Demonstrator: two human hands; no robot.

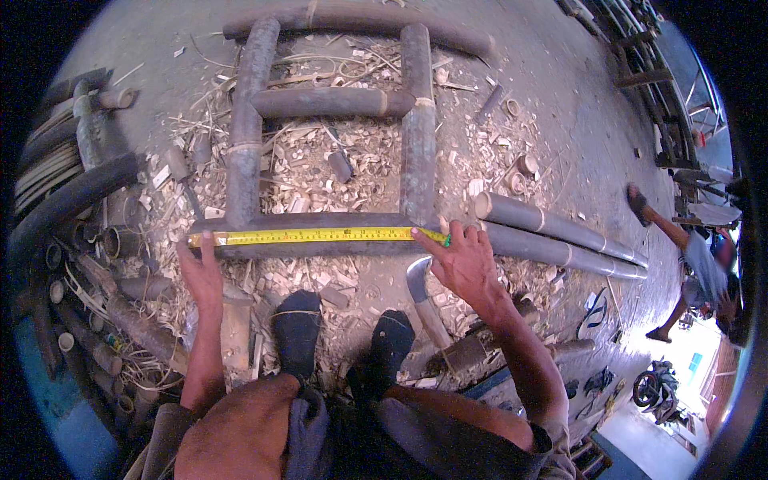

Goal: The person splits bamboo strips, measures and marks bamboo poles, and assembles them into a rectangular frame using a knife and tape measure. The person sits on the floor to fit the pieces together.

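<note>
A yellow measuring tape lies stretched along the near bamboo pole of a dark bamboo frame. My left hand holds the tape's left end against the pole, thumb and finger gripping around it. At the other end my right hand is closed around the tape measure's case, which is mostly hidden; a bit of green shows at the fingers. Its index finger rests on the tape near the frame's right upright. A curved blade with a pale handle lies just below my right hand.
Wood chips cover the floor in and around the frame. Two long bamboo poles lie to the right. Bamboo pieces are piled at the left. Farther right are another person, sandals and a motorcycle.
</note>
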